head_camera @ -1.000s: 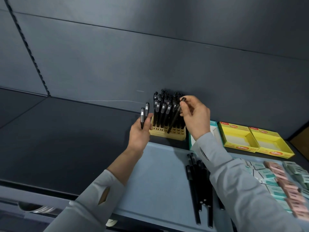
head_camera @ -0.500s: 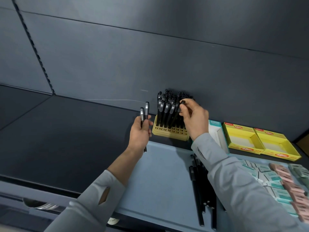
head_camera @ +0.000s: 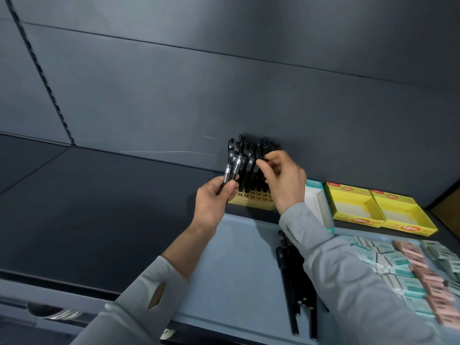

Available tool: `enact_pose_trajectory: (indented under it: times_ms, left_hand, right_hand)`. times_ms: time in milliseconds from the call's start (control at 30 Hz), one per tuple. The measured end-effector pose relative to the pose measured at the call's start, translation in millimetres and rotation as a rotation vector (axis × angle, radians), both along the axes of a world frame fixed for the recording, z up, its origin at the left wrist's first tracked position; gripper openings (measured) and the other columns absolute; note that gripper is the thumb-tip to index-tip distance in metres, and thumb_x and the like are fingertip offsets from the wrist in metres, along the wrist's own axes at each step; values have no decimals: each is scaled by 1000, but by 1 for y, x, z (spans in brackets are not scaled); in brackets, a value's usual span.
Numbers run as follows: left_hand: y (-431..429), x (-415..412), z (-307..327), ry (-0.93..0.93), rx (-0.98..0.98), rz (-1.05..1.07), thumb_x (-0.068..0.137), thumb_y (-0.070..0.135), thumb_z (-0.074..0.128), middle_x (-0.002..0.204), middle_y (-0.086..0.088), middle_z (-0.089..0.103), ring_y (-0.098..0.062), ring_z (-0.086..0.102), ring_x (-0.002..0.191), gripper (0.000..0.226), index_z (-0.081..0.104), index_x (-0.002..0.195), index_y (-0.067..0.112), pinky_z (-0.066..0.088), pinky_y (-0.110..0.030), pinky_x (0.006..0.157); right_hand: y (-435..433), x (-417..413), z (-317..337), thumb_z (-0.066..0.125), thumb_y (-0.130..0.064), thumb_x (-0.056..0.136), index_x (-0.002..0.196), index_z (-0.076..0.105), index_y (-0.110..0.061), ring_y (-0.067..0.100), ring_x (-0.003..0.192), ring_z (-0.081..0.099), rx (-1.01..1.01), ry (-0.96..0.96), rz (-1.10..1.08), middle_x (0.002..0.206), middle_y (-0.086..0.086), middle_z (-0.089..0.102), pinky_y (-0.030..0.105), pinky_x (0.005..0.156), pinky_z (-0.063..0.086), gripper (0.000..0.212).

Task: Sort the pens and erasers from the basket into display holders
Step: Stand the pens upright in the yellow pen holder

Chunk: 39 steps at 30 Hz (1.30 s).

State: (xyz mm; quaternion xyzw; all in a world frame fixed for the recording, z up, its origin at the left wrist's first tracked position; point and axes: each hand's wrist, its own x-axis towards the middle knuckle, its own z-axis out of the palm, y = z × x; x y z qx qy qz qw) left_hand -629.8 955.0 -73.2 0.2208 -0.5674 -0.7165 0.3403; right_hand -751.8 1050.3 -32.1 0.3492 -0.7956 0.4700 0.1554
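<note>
Shelf [head_camera: 99,220] and back panel [head_camera: 249,95] dark grey; pale blue tray [head_camera: 236,257] nearer.

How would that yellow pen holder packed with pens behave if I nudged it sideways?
The yellow pen holder is low while its pens stand tall above it, so it is probably top-heavy and may tip if pushed high. Pushed at the base, it would likely slide on the smooth dark shelf. The right hand at the pens may steady it.

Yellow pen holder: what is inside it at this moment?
Black pens stand upright, packed in the holder. The right hand pinches one pen and covers the right-hand slots, so those cannot be checked. Two pens in the left hand are outside it.
</note>
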Motion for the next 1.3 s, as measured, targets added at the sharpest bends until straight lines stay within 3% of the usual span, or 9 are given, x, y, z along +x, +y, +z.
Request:
enact_pose_trajectory:
  times_ms: [167,367,500,600,733,967,1100,1200,1300]
  left_hand:
    - [5,-2,2,-24,-61,-112,96,12,58,86,-1,71,-9,66,81,14,70,102,13,54,-20,82]
    - [5,-3,-3,-60,-52,-117,98,14,53,97,5,71,-6,67,91,18,67,109,19,53,-19,83]
    - [-4,-1,-7,-158,-35,8,101,23,48,84,5,60,-6,49,63,23,64,118,20,48,-22,66]
    - [-6,-2,-7,-174,-24,40,102,30,43,83,8,53,-7,40,60,23,63,109,22,40,-24,64]
    - [-5,0,-4,-111,27,37,104,18,34,86,7,55,-8,36,61,29,61,94,21,37,-22,61]
    - [-9,4,-9,-72,-8,34,105,17,36,79,4,49,-7,40,67,29,63,110,21,42,-19,66]
    - [-8,5,-9,-69,-16,30,104,17,37,79,4,50,-6,42,69,28,64,112,19,45,-16,67]
    - [-5,4,-9,-61,-44,1,104,17,40,80,5,51,-6,44,70,27,64,114,19,46,-16,68]
    - [3,1,-7,-56,-112,-57,103,17,42,82,4,53,-6,47,72,25,64,114,20,47,-16,72]
  right_hand:
    - [-1,19,7,64,-39,89,83,67,-18,5,71,61,-9,-47,144,75,-10,66,24,70,51,22]
    - [4,7,6,62,-37,89,82,59,-17,21,68,68,-35,-187,160,73,0,68,40,62,59,21]
    - [14,-6,8,54,-46,90,85,55,-23,18,66,68,-35,-68,22,71,-6,68,48,69,57,23]
    - [14,-9,6,56,-37,94,89,56,-18,19,67,68,-23,-14,-14,72,-5,69,45,74,56,20]
    - [9,-10,1,56,-34,96,93,56,-16,18,69,69,14,27,6,77,-4,70,44,74,56,18]
    - [0,-14,-6,56,-34,96,94,55,-16,30,70,68,131,52,2,74,1,70,43,74,54,18]
    - [2,-14,-7,59,-35,94,91,57,-18,25,68,67,127,-6,-11,74,-3,69,43,74,54,18]
    - [5,-7,-1,65,-37,89,98,58,-18,18,72,59,62,70,-66,82,-2,64,32,72,48,22]
    - [3,7,6,67,-37,87,87,63,-20,10,71,55,1,86,45,79,-4,61,28,69,46,18]
